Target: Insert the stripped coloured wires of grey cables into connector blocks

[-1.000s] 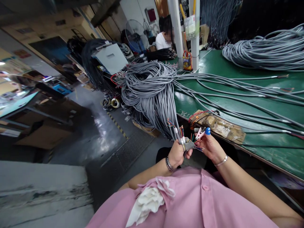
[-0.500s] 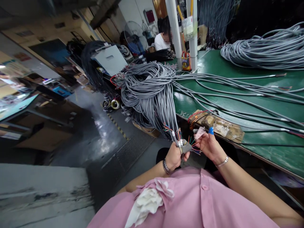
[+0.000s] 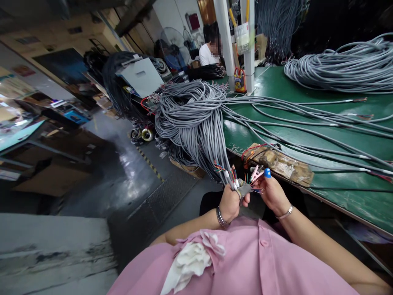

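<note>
My left hand (image 3: 230,203) is closed round the ends of several grey cables (image 3: 225,174), with white bands and stripped coloured cores near the tips. A grey wrap (image 3: 245,190), seemingly on the thumb, presses against the bundle. Thin coloured wires (image 3: 257,189) fan out from there toward my right hand (image 3: 272,192). That hand has a blue finger cot (image 3: 267,173) on its thumb and fingers bent round a small pink V-shaped clip-like tool (image 3: 256,175). Its fingertips are partly hidden, so contact with the wires is unclear.
A big pile of grey cables (image 3: 192,110) hangs over the end of the green bench (image 3: 344,159). Loose cables cross the bench, and a coil (image 3: 340,67) lies at the back right. A taped wooden block (image 3: 279,164) sits on the near edge. A person (image 3: 209,53) sits beyond the white post (image 3: 224,41).
The pink tool, smeared before, now shows a clear V shape. My right hand has shifted slightly left and down; my left hand has moved slightly right, still holding the cables.
</note>
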Tool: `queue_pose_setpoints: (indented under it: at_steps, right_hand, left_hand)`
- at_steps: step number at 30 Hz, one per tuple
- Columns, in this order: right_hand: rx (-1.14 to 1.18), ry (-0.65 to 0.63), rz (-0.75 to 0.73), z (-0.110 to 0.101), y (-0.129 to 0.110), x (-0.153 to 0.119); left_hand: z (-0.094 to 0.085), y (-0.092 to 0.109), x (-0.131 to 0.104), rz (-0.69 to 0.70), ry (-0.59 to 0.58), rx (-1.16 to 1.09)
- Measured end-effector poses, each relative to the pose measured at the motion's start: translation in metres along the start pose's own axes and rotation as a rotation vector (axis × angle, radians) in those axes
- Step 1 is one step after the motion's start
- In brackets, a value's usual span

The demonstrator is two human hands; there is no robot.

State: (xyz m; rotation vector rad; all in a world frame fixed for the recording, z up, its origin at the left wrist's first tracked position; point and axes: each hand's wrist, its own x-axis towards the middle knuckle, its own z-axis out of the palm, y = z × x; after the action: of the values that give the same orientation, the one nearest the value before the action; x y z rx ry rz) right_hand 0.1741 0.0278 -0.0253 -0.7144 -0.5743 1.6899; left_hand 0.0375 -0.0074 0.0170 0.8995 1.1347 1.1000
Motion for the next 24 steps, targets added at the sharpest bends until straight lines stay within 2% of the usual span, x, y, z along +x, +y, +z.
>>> queue_pose_setpoints:
  at_steps: [4, 7, 15, 24]
  right_hand:
    - [0.134, -0.078, 0.161, 0.001, -0.003, 0.005]
    - [0.182, -0.125, 0.224, 0.003, -0.005, 0.008]
    - [0.187, -0.023, 0.189, 0.007, -0.004, 0.011]
    - [0.226, -0.037, 0.185, 0.010, -0.004, 0.007]
  left_hand:
    - [-0.001, -0.002, 0.001, 0.000, 0.005, 0.004]
    - [-0.003, -0.004, 0.001, 0.006, 0.008, 0.005]
    - [-0.004, -0.007, 0.001, -0.025, 0.019, 0.039]
    - [-0.007, -0.008, -0.003, 0.005, 0.001, 0.045]
